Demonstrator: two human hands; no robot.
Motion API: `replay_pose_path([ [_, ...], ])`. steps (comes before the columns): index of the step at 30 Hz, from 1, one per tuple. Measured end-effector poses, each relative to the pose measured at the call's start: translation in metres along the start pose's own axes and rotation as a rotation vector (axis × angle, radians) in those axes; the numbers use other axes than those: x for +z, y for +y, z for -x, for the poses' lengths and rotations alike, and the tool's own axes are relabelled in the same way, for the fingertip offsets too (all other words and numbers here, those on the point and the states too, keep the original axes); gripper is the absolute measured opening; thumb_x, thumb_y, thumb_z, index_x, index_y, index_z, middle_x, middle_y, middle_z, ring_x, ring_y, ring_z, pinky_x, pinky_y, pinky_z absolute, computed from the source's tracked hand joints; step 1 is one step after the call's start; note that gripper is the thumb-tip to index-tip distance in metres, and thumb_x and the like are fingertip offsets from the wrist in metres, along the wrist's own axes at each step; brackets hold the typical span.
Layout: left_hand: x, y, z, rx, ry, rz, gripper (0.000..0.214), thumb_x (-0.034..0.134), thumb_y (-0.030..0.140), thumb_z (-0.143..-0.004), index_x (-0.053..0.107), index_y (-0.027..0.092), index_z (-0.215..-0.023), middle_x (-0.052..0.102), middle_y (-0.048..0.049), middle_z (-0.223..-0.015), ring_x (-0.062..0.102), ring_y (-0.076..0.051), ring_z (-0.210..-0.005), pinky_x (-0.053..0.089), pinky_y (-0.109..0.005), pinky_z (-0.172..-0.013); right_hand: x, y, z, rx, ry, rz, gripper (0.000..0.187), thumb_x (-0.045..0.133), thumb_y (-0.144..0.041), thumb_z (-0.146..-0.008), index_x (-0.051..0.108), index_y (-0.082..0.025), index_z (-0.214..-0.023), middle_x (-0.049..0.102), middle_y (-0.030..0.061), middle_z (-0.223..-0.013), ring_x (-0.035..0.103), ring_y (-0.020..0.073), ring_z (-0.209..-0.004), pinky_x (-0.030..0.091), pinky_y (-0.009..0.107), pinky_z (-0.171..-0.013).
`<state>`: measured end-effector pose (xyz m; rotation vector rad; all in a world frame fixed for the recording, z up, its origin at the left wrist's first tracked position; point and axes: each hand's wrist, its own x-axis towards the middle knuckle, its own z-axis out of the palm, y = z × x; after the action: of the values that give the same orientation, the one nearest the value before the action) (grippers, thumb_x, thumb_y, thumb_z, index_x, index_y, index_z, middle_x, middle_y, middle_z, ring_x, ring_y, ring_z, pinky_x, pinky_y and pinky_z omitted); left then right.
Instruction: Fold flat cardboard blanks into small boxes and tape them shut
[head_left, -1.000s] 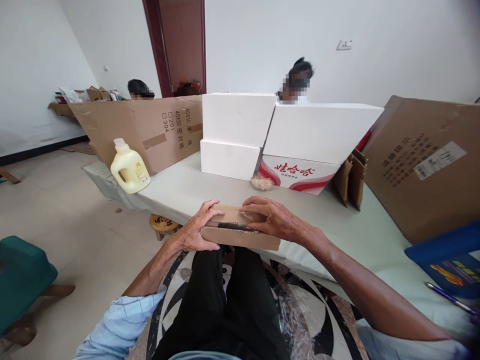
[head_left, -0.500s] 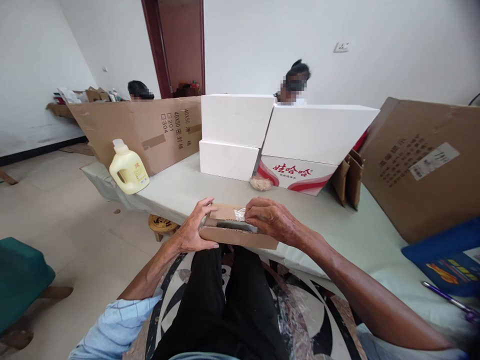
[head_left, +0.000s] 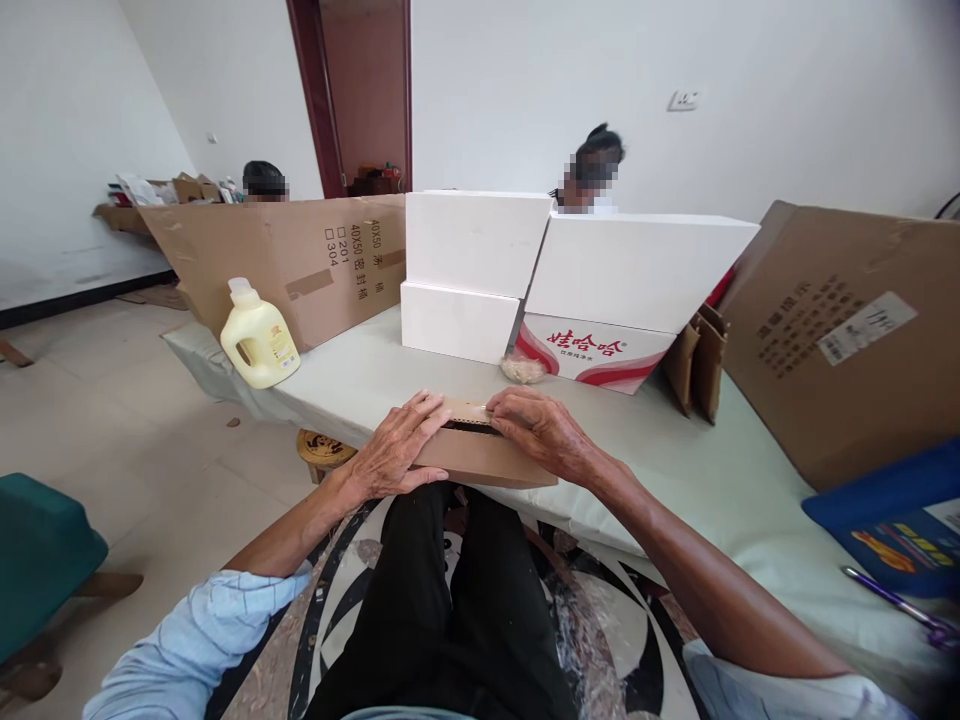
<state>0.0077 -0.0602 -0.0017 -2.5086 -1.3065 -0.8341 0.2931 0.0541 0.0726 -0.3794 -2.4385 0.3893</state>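
A small brown cardboard box (head_left: 487,462) lies at the table's near edge, above my knees, with a dark narrow gap between its top flaps. My left hand (head_left: 401,447) spans its left end, fingers over the top and thumb along the front side, pressing the flaps. At the right end, my right hand (head_left: 538,430) has bent fingers pinched at the back flap, around what looks like a piece of clear tape (head_left: 484,408). The box's contents are hidden.
White boxes (head_left: 465,250) are stacked across the table, one with red print. Large cartons (head_left: 847,330) flank them. A yellow detergent jug (head_left: 262,340) stands left, and a blue package (head_left: 892,520) and pen (head_left: 892,595) lie right. Two people sit behind the boxes.
The gap between the box's flaps has narrowed. My left hand has come further over the top, and my right hand has stayed near the back flap.
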Motion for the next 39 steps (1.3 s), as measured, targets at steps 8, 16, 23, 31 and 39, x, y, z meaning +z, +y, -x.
replay_pose_path([
  [8,-0.004,-0.007,-0.004,-0.010,-0.101,-0.084,0.085,0.067,0.068,-0.101,0.048,0.019,-0.168,0.046,-0.0268,-0.169,0.038,-0.048,-0.161,0.042,-0.070,-0.125,0.012,0.001,0.001,-0.041,0.002,0.080,0.022,0.052,-0.026,-0.113,0.069,-0.022,-0.099,0.077,0.0108,-0.108,0.070,0.0256,-0.099,0.051,0.036,-0.085],
  [16,0.002,-0.011,-0.002,-0.068,-0.131,-0.058,0.086,0.071,0.066,-0.099,0.045,0.026,-0.170,0.027,-0.0269,-0.178,0.029,-0.048,-0.166,0.044,-0.069,-0.124,0.005,-0.005,-0.002,0.066,-0.048,0.156,0.020,0.054,-0.024,-0.111,0.072,-0.022,-0.100,0.076,0.0086,-0.102,0.070,0.0241,-0.093,0.048,0.033,-0.082],
  [23,0.003,-0.009,0.003,-0.032,-0.073,0.000,0.085,0.077,0.061,-0.097,0.049,0.023,-0.167,0.033,-0.0269,-0.173,0.038,-0.046,-0.160,0.046,-0.065,-0.125,-0.003,-0.006,-0.010,0.192,-0.066,0.033,0.025,0.058,-0.032,-0.106,0.075,-0.021,-0.092,0.075,0.0035,-0.085,0.064,0.0197,-0.075,0.044,0.032,-0.070],
  [31,0.004,-0.010,0.004,0.010,-0.045,0.022,0.086,0.083,0.056,-0.093,0.049,0.028,-0.167,0.032,-0.0245,-0.174,0.043,-0.046,-0.157,0.048,-0.066,-0.122,-0.012,-0.001,-0.016,0.256,-0.104,-0.100,0.027,0.062,-0.040,-0.103,0.073,-0.021,-0.087,0.072,0.0019,-0.081,0.061,0.0186,-0.073,0.044,0.031,-0.067],
  [39,0.010,-0.009,0.012,0.041,-0.014,-0.005,0.085,0.082,0.055,-0.094,0.048,0.029,-0.168,0.026,-0.0246,-0.177,0.038,-0.048,-0.159,0.046,-0.069,-0.123,-0.020,-0.011,-0.017,0.240,-0.187,-0.104,0.028,0.058,-0.039,-0.106,0.077,-0.021,-0.096,0.076,0.0032,-0.090,0.065,0.0197,-0.079,0.045,0.031,-0.070],
])
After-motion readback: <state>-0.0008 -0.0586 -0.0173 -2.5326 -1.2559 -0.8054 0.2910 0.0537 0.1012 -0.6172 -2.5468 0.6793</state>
